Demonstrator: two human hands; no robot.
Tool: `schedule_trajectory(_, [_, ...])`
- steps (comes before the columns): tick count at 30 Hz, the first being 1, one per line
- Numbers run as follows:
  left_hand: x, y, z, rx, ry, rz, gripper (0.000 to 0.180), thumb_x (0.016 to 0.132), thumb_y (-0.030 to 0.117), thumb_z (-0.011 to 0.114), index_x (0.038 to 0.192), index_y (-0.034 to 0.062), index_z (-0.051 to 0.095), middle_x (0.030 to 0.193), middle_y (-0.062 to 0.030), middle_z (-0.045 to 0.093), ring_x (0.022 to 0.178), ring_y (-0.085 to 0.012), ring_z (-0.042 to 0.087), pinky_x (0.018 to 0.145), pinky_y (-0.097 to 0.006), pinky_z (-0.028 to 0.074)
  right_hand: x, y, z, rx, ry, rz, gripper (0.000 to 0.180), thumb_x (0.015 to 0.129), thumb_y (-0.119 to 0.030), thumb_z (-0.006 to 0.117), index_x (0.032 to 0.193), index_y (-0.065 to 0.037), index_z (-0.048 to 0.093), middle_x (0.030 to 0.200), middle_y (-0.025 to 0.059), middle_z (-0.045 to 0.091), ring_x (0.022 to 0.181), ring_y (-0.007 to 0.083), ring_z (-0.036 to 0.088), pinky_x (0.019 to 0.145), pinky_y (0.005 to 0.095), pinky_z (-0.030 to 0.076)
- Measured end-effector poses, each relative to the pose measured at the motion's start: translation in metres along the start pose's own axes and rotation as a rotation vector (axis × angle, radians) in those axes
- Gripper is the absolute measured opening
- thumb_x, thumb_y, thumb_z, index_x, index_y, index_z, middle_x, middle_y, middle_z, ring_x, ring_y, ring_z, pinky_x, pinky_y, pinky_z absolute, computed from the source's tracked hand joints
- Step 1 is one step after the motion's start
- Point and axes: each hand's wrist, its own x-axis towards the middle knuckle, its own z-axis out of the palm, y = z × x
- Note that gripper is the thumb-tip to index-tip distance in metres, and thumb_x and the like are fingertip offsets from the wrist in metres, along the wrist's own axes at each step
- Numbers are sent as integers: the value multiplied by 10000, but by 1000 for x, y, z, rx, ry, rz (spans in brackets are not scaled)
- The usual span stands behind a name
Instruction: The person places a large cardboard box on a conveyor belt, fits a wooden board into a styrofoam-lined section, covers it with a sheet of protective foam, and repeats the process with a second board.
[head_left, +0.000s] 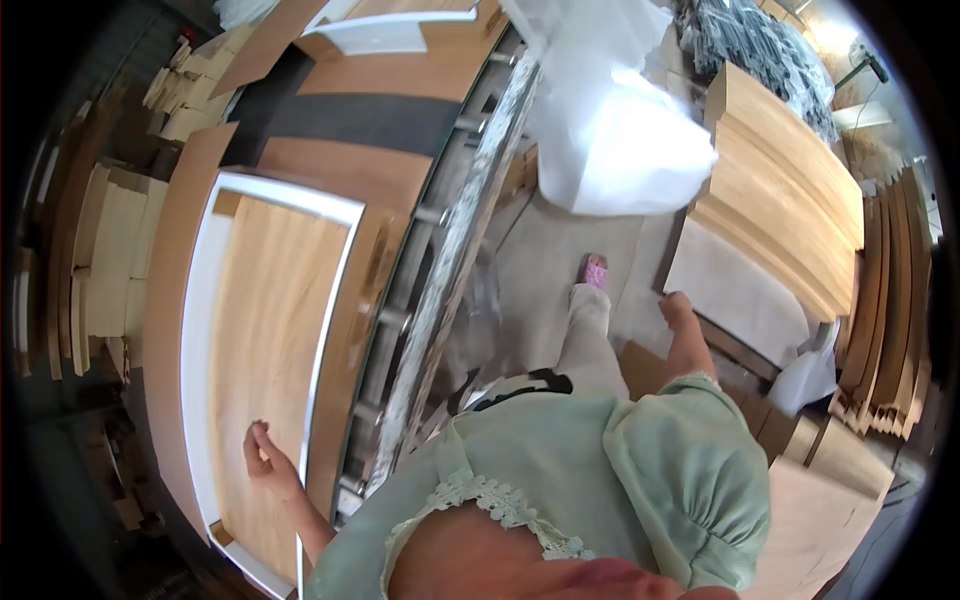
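My left hand (262, 450) hovers over a light wooden panel (265, 340) with a white border strip, fingers loosely curled and holding nothing. That panel lies on a brown work table (180, 300) to my left. My right hand (678, 308) hangs at my side with fingers closed, near the edge of a stack of long wooden boards (785, 190); nothing shows in it. I stand in the aisle in a pale green top, one pink shoe (595, 270) stepping forward on the floor.
A roller conveyor frame (440, 260) runs along the table's right edge. White plastic sheeting (615, 130) is heaped ahead. Wood strips (885, 320) are stacked at the right, cut blocks (95, 250) at the left, cardboard (820, 500) on the floor.
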Motion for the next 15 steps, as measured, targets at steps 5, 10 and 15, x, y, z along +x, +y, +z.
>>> schedule_trajectory(5, [-11, 193, 153, -183, -442, 474, 87, 807, 32, 570, 867, 8, 628, 824, -160, 629, 736, -279, 619, 665, -345, 500, 117, -6, -53, -171, -18, -46, 266, 732, -184, 503, 854, 3, 646, 993, 209, 609, 958, 335, 581, 821, 410, 474])
schedule_trajectory(10, [-32, 327, 341, -353, -1162, 10, 236, 793, 168, 639, 980, 26, 623, 911, -145, 634, 793, -258, 628, 712, -330, 496, 202, -44, -107, -89, 19, -172, 305, 716, -267, 563, 898, -39, 652, 961, 202, 614, 940, 345, 578, 847, 406, 454])
schedule_trajectory(15, [-79, 323, 556, -333, -1590, -83, 357, 855, 326, 549, 1033, 20, 599, 980, -122, 638, 907, -207, 606, 798, -331, 458, 275, -67, -123, 120, 8, -255, 277, 782, -288, 571, 913, -53, 640, 883, 181, 635, 862, 322, 610, 746, 404, 484])
